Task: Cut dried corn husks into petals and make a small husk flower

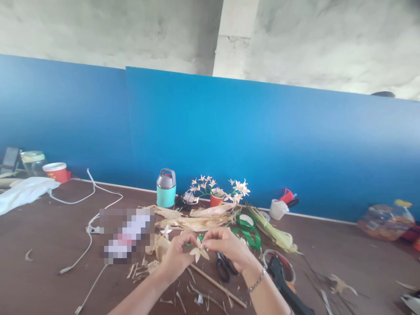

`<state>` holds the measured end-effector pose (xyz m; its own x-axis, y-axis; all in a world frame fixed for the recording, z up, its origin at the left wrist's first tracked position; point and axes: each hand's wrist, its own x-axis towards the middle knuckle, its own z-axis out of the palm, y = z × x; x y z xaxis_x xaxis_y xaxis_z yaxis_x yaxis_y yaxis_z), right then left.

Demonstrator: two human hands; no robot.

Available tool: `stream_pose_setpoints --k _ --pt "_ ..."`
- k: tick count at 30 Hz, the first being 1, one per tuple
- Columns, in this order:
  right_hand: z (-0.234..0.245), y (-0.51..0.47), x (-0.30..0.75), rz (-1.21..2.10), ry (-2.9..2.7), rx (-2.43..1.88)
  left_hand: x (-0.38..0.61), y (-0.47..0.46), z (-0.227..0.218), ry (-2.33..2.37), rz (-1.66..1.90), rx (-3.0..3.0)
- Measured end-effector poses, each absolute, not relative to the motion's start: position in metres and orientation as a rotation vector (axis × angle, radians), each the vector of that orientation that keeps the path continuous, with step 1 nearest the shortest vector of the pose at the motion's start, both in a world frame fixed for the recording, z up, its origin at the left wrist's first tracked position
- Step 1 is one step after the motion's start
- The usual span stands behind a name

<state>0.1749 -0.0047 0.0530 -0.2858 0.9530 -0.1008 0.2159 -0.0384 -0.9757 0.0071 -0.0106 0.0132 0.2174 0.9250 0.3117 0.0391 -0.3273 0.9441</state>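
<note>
My left hand (177, 256) and my right hand (228, 247) meet over the brown table (49, 236), fingers pinched together. Between them is a small cream flower (199, 250) made of dried husk, with a bit of green tape at its base. Both hands grip it, the left from the left side, the right from above. Black scissors (223, 265) lie just under my right hand. A thin wooden stick (218, 285) lies below the hands. A roll of green ribbon (248, 229) sits just beyond my right hand.
Dried corn husks (197, 218) are piled behind the hands, and a teal jar (166, 188) and a red cup of finished flowers (216, 192) stand by the blue wall. A white cable (88, 218) runs at left. A black glue gun (285, 288) lies at right.
</note>
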Motion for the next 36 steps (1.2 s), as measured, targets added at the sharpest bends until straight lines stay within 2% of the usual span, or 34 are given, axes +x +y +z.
stream_pose_setpoints --k 21,36 --pt "0.056 -0.006 0.180 1.434 -1.681 -1.194 0.007 -0.007 0.003 0.844 1.102 1.558" --pt "0.052 -0.003 0.178 1.411 -1.577 -1.261 0.006 -0.009 0.008 0.804 1.190 1.550"
